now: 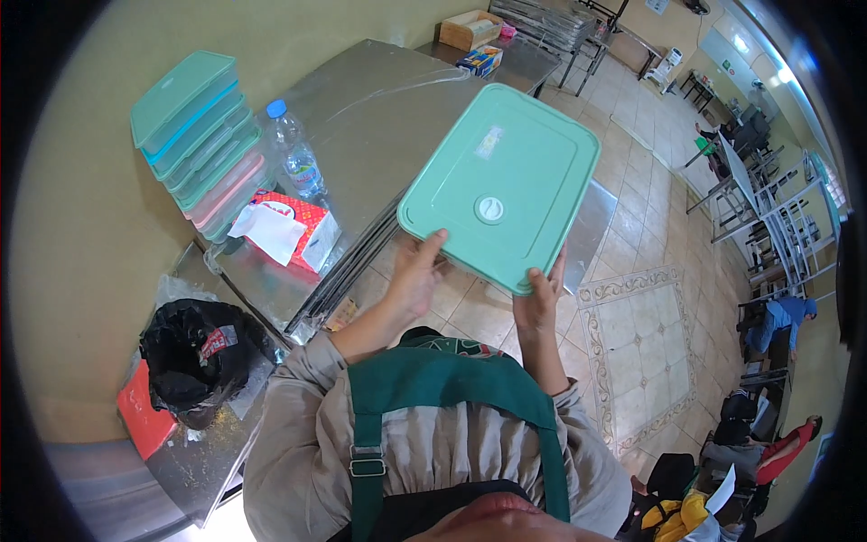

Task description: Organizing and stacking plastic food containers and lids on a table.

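Between my two hands I hold a green rectangular lidded food container (519, 167), its lid facing up toward me. A round white valve and a small label show on the lid. My left hand (417, 274) grips its near left corner, thumb on top and fingers underneath. At the near right corner my right hand (540, 303) grips it too, thumb on the lid's edge. The container is raised over the edge of a metal table (379, 117). What lies beneath the lid is mostly hidden from this view.
On the table's left stand a stack of lidded containers (194, 135), a water bottle (296, 154) and a red tissue box (307, 237). A black bin bag (194, 352) sits nearer, beside a red box (144, 415). A wooden box (470, 30) stands at the far end. Other people are on the right.
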`<state>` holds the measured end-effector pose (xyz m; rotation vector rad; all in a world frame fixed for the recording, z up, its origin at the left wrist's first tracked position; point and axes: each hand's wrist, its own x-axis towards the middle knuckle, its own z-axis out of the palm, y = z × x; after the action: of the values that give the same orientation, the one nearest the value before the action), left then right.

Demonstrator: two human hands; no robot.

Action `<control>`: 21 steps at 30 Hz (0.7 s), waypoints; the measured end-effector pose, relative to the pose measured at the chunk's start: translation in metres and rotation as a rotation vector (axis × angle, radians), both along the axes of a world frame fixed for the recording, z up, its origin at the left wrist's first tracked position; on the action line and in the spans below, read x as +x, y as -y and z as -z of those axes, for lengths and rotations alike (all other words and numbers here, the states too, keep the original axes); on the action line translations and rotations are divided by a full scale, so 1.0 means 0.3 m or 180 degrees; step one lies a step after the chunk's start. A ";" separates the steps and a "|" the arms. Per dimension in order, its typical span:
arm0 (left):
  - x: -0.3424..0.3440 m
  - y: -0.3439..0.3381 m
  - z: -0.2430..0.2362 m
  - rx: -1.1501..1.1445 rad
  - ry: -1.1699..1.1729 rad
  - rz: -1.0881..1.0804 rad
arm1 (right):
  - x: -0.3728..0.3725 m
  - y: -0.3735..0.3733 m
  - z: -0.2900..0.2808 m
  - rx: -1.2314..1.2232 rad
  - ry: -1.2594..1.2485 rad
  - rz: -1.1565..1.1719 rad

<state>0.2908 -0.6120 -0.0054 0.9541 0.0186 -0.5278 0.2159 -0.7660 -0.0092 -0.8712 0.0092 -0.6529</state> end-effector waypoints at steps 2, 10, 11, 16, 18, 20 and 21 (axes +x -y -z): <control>-0.062 0.052 -0.025 -0.0447 -0.0459 -0.0153 | -0.016 -0.041 0.012 -0.0067 -0.0021 0.0046; 0.016 0.050 0.057 -0.0723 -0.0252 -0.0913 | -0.046 -0.110 0.040 -0.1504 -0.0333 0.0226; 0.037 0.033 0.057 -0.0731 -0.0230 -0.0898 | -0.052 -0.109 0.021 -0.1394 -0.0266 0.0060; 0.107 -0.074 0.013 -0.0324 0.0963 -0.1526 | -0.047 0.112 -0.011 -0.1398 -0.0125 0.1298; 0.103 -0.101 0.007 -0.0180 0.1020 -0.1485 | -0.046 0.196 -0.103 -0.1660 -0.0067 0.1925; 0.094 -0.124 0.016 -0.0021 0.1072 -0.1462 | -0.050 0.252 -0.167 -0.2830 -0.0941 0.2308; 0.091 -0.134 0.023 0.0096 0.1107 -0.1402 | -0.045 0.272 -0.198 -0.2822 -0.0942 0.2308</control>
<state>0.3181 -0.5717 -0.0123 1.0241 -0.0750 0.0475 0.2025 -0.8474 0.0503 -1.8545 0.3365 -1.2330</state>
